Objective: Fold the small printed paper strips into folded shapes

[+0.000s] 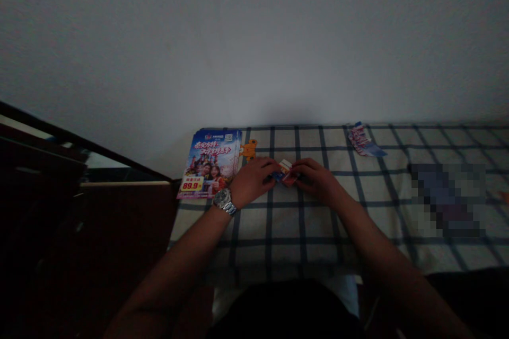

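Between my two hands is a small folded piece of printed paper (285,172), coloured blue, red and white. My left hand (256,179), with a metal watch (225,201) on its wrist, pinches the paper's left side. On its right side, the fingers of my right hand (316,180) are closed on it. The fingertips hide part of the paper, so its exact folded shape is hard to make out. Left of my left hand lies a stack of printed flyers (210,164), blue at the top with large red and white lettering.
A checked cloth (286,233) covers the surface against a pale wall (254,42). Toward the back right lies another folded printed paper (363,140). A blurred-out dark object (447,198) is at the right. A dark rail (87,140) slants along the left.
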A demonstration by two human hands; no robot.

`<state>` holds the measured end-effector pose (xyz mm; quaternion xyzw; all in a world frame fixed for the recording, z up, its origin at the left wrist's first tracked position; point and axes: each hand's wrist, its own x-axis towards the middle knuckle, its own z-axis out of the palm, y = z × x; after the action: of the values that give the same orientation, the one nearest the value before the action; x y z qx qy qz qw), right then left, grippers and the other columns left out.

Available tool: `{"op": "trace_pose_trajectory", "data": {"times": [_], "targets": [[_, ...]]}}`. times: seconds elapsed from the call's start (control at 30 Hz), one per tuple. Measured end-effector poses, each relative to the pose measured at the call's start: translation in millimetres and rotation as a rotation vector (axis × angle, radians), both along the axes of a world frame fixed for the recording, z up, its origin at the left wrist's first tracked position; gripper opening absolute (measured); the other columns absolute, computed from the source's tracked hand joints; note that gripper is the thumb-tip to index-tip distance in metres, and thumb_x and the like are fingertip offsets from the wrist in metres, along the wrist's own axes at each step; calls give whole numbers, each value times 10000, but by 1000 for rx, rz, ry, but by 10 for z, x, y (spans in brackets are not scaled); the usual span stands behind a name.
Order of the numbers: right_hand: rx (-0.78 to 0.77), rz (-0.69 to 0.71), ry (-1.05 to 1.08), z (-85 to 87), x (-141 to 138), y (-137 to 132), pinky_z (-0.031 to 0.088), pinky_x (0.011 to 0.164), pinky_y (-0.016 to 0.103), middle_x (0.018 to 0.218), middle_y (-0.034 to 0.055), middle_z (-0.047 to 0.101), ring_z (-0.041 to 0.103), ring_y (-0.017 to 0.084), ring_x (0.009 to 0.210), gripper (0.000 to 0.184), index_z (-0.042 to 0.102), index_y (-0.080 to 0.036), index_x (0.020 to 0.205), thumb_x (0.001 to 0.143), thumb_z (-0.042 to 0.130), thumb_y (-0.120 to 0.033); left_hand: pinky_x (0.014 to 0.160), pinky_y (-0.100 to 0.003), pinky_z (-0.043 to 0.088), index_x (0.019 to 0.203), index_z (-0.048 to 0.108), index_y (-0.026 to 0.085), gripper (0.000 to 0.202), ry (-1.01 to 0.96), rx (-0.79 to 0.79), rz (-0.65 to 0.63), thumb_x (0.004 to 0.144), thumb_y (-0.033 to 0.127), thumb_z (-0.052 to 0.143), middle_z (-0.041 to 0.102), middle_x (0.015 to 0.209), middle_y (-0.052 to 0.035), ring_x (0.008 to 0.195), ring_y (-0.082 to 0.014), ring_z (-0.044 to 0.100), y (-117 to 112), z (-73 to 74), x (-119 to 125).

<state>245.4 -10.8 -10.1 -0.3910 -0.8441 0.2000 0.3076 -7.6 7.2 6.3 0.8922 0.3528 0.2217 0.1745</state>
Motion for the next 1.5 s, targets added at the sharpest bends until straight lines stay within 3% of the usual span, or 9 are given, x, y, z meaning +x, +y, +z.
{"op": "trace_pose_trajectory", "data": {"times": [0.3, 0.77, 1.17, 1.5], "targets": [[86, 21, -64, -40, 57, 30, 536, 961, 469, 1226, 120, 649, 622, 282, 1135, 302, 698, -261, 1168, 866, 718, -270, 1022, -439, 455, 1220, 661, 247, 354, 44, -4, -51, 887, 356, 708, 631, 1267, -68, 1167, -260, 580, -6, 50, -23], [32, 34, -37, -54, 50, -2, 571, 917, 431, 1156, 100, 709, 679, 251, 1047, 232, 740, -276, 1136, 928, 668, -351, 993, -431, 424, 1179, 671, 258, 281, 95, 21, -59, 922, 370, 669, 646, 1255, -55, 1152, -264, 575, -40, 75, 9], [7, 9, -41, -31, 25, 7, 561, 932, 457, 1099, 92, 727, 676, 254, 1048, 211, 747, -283, 1118, 958, 612, -258, 910, -396, 434, 1109, 693, 246, 190, 113, 38, 9, 963, 320, 596, 680, 1088, -51, 1018, -232, 606, -41, 72, 24], [-11, -4, -72, 11, 16, -7, 549, 886, 431, 1066, 102, 689, 654, 259, 1010, 186, 721, -249, 1103, 972, 592, -276, 835, -357, 446, 1015, 719, 226, 173, 80, 30, 12, 979, 313, 574, 687, 1024, -49, 955, -214, 620, -13, 48, 10]]}}
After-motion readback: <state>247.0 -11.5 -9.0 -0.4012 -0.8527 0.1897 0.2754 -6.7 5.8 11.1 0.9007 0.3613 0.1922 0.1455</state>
